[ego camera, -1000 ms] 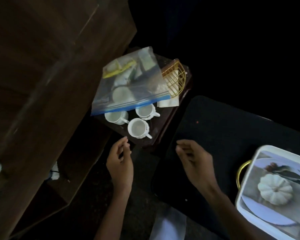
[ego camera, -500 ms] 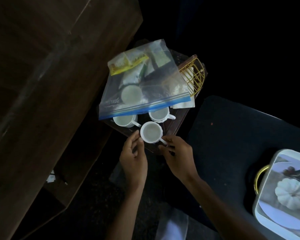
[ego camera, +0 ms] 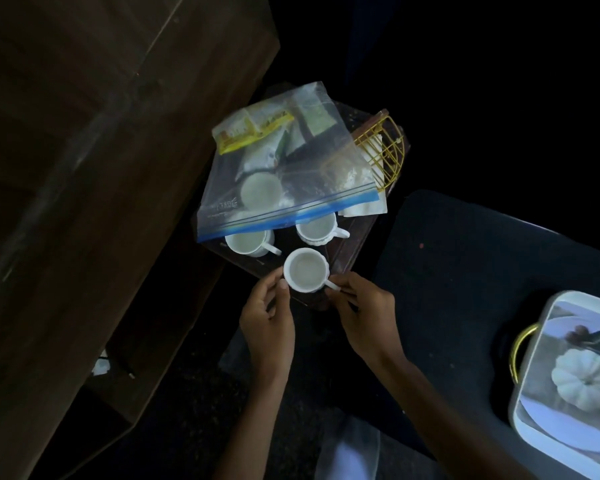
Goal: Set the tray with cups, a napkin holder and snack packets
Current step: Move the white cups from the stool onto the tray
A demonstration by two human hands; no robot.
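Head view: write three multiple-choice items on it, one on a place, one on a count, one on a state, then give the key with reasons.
1. Where does the zip bag lie?
A. On top of the cups at the far side of the dark tray
B. On the pumpkin-print tray
C. In the left hand

2. How many white cups show outside the bag?
A. One
B. Three
C. Five

3. What is the state of the nearest cup?
A. Lying on its side
B. Upright, touched by both hands
C. Upside down, untouched

Key: 1 A, the bag covers the tray's far part and overlaps two cups' rims. 2 B, three open rims show below the bag's blue strip. 3 B, its mouth faces up, the left hand touches its side and the right hand pinches its handle.
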